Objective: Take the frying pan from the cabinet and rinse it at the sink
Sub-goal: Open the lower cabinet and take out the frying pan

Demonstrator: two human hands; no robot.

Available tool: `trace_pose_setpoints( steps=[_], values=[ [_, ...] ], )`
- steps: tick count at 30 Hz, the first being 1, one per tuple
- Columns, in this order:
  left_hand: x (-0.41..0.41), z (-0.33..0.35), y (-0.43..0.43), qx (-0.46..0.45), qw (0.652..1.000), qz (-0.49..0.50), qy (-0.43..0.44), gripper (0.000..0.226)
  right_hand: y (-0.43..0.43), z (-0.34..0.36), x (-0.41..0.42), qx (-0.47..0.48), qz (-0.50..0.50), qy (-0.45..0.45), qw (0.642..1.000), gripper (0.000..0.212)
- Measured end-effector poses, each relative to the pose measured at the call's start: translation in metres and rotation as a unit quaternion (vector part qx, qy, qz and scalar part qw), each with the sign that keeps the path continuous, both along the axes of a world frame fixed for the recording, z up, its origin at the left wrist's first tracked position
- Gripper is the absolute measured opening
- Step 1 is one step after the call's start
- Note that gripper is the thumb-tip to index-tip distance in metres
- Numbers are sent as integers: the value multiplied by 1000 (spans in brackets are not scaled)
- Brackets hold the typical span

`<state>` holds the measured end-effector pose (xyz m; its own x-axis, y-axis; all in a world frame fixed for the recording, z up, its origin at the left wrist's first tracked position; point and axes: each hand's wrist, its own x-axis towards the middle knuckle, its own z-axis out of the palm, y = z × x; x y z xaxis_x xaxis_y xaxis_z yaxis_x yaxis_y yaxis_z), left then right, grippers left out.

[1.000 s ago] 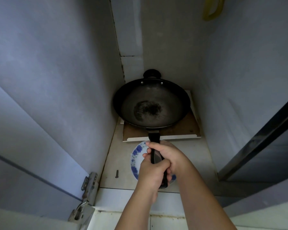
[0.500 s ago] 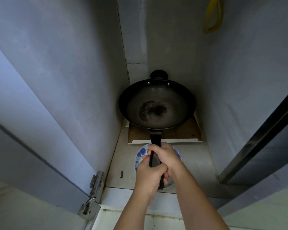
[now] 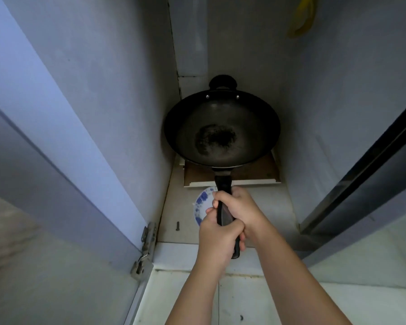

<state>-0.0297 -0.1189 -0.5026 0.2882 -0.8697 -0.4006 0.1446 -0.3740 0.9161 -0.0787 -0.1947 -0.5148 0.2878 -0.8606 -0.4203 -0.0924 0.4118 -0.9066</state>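
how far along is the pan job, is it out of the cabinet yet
Done: the cabinet door is open and both hands grip the frying pan's long handle, the right hand ahead of the left hand. In hand: the frying pan is over the board inside the cabinet, not out yet. Left: pulling it clear past the blue-patterned plate, then rinsing; no sink is in view.

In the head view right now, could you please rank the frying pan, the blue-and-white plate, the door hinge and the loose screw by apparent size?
1. frying pan, clearly largest.
2. door hinge and blue-and-white plate: unsure, since the hands hide most of the plate and the hinge is nearer the camera.
3. loose screw, smallest.
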Motion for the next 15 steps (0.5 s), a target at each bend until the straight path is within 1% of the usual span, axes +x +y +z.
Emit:
trace_pose_setpoints(
  steps=[5,10,13,15],
  values=[
    [7,46,35,53,998,-21,35,17,38,42,4,0,-6,86,996,9],
    [6,108,75,96,994,-16,56,17,82,103,0,27,-12,99,995,15],
    [6,148,96,126,990,-17,55,17,105,140,0,61,-4,89,994,7],
    [6,175,108,142,988,-20,54,17,117,162,0,75,-2,91,993,7]
  ],
)
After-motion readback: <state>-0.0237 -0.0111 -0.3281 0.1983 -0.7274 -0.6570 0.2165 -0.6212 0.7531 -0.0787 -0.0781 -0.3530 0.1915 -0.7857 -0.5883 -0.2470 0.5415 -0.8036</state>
